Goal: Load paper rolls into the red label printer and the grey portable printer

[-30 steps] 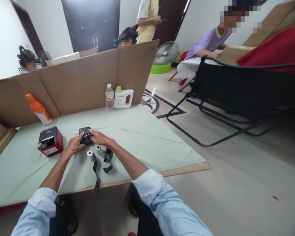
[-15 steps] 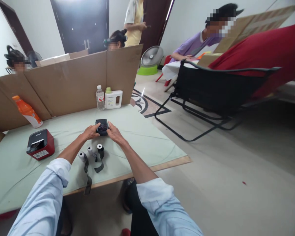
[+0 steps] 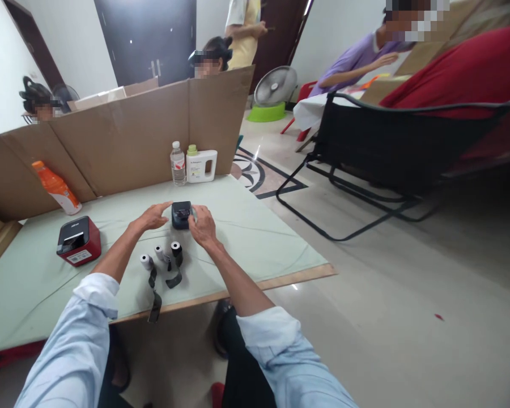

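Observation:
A small black box-shaped device (image 3: 181, 207), which looks like a compact printer, stands on the table between my hands. My left hand (image 3: 154, 216) is at its left side, thumb and index finger apart, the index fingertip close to the upper left corner. On the opposite side my right hand (image 3: 203, 225) has its fingertips at the device's right edge, fingers spread rather than wrapped round it. Closer to me stand three small rolls: a left white roll (image 3: 146, 261), a middle white roll (image 3: 158, 251) and a dark-sided roll (image 3: 177, 253). Dark strips trail from them, one over the table edge.
A red and black box-shaped machine (image 3: 79, 241) sits left on the table (image 3: 255, 243). Behind are an orange bottle (image 3: 56, 187), a water bottle (image 3: 178, 164), a white jug (image 3: 201, 166) and a cardboard screen (image 3: 127, 136). A black folding chair (image 3: 391, 141) stands right; other people are beyond.
My left hand has loosened from the device and moved slightly left. My right hand's fingers have spread at its right edge. The view has shifted, and the purple-shirted person's arm has moved.

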`<act>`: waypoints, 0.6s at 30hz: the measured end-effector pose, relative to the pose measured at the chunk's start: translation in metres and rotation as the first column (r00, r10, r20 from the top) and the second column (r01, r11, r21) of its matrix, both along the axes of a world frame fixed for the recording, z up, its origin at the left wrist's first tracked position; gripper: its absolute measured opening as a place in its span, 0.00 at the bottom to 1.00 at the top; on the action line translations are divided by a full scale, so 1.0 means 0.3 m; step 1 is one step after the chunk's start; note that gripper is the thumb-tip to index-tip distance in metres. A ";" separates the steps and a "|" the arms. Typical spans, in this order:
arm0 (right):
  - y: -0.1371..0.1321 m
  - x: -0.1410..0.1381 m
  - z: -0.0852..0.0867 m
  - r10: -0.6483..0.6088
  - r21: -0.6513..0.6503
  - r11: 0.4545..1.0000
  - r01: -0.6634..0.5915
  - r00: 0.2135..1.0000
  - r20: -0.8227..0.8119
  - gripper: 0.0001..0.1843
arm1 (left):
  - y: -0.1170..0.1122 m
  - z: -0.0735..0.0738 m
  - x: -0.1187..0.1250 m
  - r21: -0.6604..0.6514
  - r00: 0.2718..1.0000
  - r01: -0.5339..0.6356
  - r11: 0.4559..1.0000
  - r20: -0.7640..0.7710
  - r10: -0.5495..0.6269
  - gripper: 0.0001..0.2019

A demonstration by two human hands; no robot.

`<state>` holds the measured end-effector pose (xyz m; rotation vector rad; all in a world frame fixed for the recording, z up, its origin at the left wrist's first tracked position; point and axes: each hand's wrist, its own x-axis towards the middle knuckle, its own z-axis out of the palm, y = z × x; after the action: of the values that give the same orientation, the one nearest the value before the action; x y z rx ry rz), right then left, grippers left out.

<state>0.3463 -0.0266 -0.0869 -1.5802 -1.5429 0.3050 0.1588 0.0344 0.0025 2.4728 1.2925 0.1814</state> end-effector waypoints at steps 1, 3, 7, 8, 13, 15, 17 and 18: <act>-0.016 -0.010 0.015 0.018 0.061 0.998 -0.017 1.000 -0.011 0.26 | -0.023 0.033 -0.031 0.017 0.999 -0.010 1.000 0.052 0.009 0.36; -0.051 -0.032 0.038 0.083 0.142 0.987 -0.077 0.996 -0.037 0.23 | -0.088 0.091 -0.108 0.057 0.989 -0.035 0.998 0.145 0.026 0.32; -0.118 -0.083 0.040 0.228 0.130 0.968 -0.215 0.970 -0.087 0.20 | -0.280 0.113 -0.272 0.051 0.970 -0.139 0.989 0.209 0.126 0.28; -0.131 -0.096 0.033 0.268 0.107 0.960 -0.258 0.959 -0.096 0.19 | -0.334 0.095 -0.306 0.040 0.966 -0.166 0.985 0.208 0.154 0.27; -0.164 -0.139 -0.017 0.434 -0.068 0.894 -0.444 0.893 -0.118 0.17 | -0.581 -0.062 -0.428 0.024 0.945 -0.283 0.959 0.178 0.275 0.24; -0.168 -0.142 -0.035 0.459 -0.101 0.877 -0.470 0.881 -0.117 0.18 | -0.648 -0.111 -0.482 0.049 0.926 -0.345 0.937 0.183 0.331 0.21; -0.169 -0.136 -0.046 0.482 -0.120 0.861 -0.494 0.868 -0.119 0.19 | -0.687 -0.137 -0.558 0.103 0.876 -0.460 0.882 0.216 0.432 0.16; -0.170 -0.130 -0.047 0.496 -0.133 0.851 -0.509 0.860 -0.122 0.19 | -0.695 -0.143 -0.604 0.140 0.835 -0.534 0.834 0.246 0.493 0.14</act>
<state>0.3073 -0.0775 -0.1010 -1.2326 -1.8903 0.7952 -0.0225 -0.1743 -0.0404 2.1180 1.9021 0.7108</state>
